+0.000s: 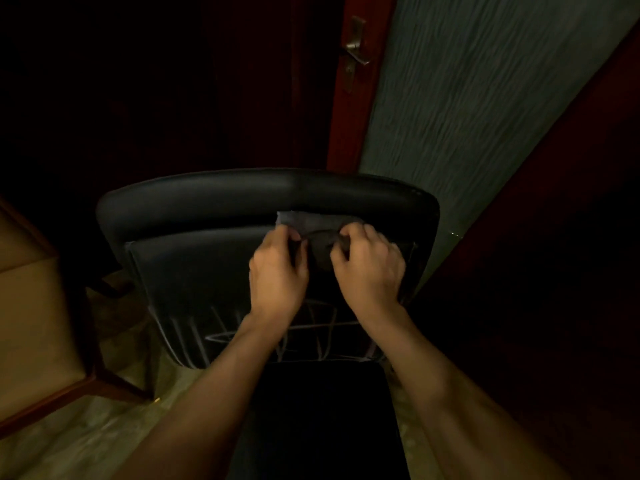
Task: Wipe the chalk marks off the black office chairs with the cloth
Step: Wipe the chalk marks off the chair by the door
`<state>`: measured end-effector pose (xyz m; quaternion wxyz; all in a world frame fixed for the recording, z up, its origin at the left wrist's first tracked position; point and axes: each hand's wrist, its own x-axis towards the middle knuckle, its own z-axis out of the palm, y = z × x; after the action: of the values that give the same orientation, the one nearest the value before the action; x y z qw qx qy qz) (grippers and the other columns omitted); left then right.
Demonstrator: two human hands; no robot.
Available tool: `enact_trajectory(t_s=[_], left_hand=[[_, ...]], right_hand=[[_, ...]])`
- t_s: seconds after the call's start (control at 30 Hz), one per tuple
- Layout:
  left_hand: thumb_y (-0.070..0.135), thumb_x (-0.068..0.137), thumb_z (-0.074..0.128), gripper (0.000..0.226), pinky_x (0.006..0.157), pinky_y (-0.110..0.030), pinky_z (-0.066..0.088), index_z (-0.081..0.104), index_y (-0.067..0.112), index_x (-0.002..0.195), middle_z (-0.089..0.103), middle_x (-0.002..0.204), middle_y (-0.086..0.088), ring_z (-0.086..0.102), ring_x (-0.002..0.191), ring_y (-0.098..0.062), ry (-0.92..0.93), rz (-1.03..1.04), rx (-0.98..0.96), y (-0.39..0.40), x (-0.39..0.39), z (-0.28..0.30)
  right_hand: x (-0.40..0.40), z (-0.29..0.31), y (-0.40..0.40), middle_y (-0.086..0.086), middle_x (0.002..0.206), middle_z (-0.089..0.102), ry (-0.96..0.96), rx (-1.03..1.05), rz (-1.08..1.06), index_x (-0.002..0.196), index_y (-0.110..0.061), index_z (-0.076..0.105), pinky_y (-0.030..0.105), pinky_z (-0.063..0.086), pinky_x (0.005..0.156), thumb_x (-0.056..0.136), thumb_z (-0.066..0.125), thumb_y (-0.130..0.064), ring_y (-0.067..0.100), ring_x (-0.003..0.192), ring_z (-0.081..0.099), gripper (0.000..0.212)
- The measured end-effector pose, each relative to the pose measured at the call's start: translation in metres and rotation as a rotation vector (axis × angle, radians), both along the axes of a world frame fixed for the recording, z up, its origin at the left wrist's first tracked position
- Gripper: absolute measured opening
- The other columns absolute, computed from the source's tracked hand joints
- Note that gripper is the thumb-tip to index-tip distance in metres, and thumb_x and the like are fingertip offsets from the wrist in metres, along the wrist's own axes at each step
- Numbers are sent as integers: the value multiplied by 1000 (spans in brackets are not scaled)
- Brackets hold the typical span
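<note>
Black leatherette fills the middle of the dim room: we stand behind an office chair [214, 265], both hands raised to the upper part of its backrest. Our left hand [278, 271] and right hand [367, 268] each pinch a grey cloth [317, 225], which lies bunched between them and against the chair just under the padded top roll. Lower on the backrest, white chalk marks [311, 327] run in strokes and crossed lines from the left side to below our right wrist, and more faint lines trace the right edge; by our reading the wiping of this panel has barely begun, with the cloth being gathered or folded rather than rubbed. Whether the darker upper area is already clean or was never marked, we cannot tell. Only this one chair is in view. Room to move is tight: a wooden piece of furniture [38, 306] stands close on the left, a red door frame [346, 109] and a textured wall [485, 116] rise just beyond the chair, and dark panelling closes in on the right. The backrest's rounded rim leaves the cloth free to sweep downward.
</note>
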<state>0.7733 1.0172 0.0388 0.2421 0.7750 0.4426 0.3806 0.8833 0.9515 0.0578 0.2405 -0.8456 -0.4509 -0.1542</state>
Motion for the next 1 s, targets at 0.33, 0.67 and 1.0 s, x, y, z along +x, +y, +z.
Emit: enact_trajectory(t_s=[0.33, 0.67, 1.0], left_hand=[[15, 92, 60, 14, 74, -49, 54, 60, 9, 104, 65, 100, -14, 66, 88, -37, 235, -108, -140, 1, -73, -57], [25, 94, 63, 13, 76, -39, 47, 61, 17, 104, 68, 99, -10, 65, 93, -33, 109, 20, 31, 78, -128, 7], [26, 95, 59, 18, 77, -45, 49, 59, 12, 106, 67, 109, -14, 62, 100, -41, 165, -17, 137, 80, -130, -18]], right_hand=[[-66, -66, -9, 3, 80, 68, 53, -194, -2, 89, -17, 68, 32, 51, 63, 72, 82, -23, 24, 68, 67, 23], [-113, 4, 74, 6, 111, 64, -72, -41, 105, 115, -17, 60, 30, 32, 66, 94, 58, -32, 29, 94, 64, 26], [-118, -31, 83, 12, 104, 65, -151, 56, 122, 105, -9, 59, 32, 29, 63, 89, 61, -27, 37, 86, 63, 24]])
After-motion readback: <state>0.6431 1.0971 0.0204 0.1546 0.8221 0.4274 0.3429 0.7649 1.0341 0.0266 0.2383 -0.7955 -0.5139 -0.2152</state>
